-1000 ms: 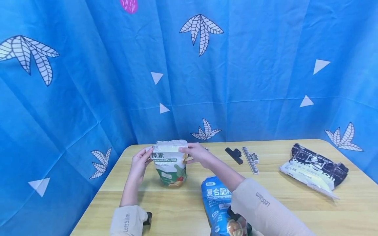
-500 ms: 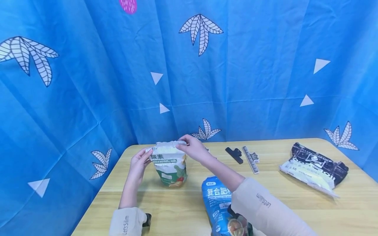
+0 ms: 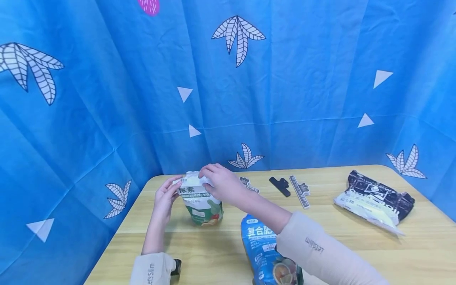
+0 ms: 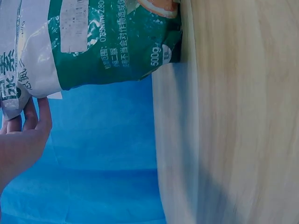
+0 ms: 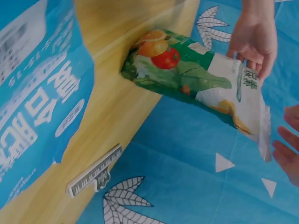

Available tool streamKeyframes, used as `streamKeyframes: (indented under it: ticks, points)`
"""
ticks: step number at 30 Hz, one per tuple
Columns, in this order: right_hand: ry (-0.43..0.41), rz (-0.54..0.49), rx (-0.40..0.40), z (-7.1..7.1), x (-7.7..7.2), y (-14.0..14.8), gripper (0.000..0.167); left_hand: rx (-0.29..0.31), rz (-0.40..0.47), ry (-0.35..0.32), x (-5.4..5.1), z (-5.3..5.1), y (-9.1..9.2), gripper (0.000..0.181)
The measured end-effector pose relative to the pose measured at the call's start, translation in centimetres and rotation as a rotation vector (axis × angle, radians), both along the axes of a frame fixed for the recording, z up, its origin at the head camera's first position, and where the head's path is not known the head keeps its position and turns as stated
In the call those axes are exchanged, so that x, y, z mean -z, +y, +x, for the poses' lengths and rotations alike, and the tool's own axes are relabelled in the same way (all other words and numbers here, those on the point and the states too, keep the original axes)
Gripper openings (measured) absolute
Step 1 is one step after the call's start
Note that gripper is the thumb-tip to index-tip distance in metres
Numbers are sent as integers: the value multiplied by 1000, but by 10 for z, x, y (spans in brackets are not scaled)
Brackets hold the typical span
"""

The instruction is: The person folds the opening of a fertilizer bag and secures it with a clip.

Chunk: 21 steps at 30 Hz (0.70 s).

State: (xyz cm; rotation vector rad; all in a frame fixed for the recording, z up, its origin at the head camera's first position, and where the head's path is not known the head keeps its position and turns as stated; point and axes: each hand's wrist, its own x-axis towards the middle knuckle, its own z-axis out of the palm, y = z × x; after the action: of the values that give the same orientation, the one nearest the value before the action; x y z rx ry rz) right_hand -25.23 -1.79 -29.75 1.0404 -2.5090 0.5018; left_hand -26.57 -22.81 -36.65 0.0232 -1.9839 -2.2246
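Note:
A white and green urea fertilizer bag (image 3: 201, 204) stands on the table at centre left in the head view. My left hand (image 3: 165, 198) pinches its upper left corner between thumb and fingers. In the left wrist view, the fingers of that left hand (image 4: 25, 144) lie at the bag's white top part. Over the upper right of the bag is my right hand (image 3: 224, 184), its fingers bent. The right wrist view shows the right hand (image 5: 289, 147) a little apart from the bag's top edge (image 5: 265, 133), with nothing between its fingers.
A blue fertilizer bag (image 3: 258, 249) lies at the front, partly under the right sleeve. Behind are a black clip (image 3: 280, 186) and two patterned clips, one (image 3: 300, 192) beside it, another (image 3: 248, 185) near my right hand. A black and white bag (image 3: 374, 202) lies at right.
My right hand has left the bag's upper right corner and moved left along its top, over the front. The left hand keeps its pinch on the left corner. The view shifts slightly.

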Motion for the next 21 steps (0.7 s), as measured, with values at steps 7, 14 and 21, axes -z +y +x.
streamKeyframes:
  ticks: [7, 14, 21]
  points:
    - [-39, 155, 33, -6, 9, 1, 30, -9, -353, 144, -4, 4, 0, 32]
    - [-123, 184, 47, -11, 18, 3, 29, 57, -863, 365, -13, 10, 8, 27]
    - [-137, 145, 35, -16, 22, 2, 22, 123, -1156, 395, -24, 8, 13, 28]
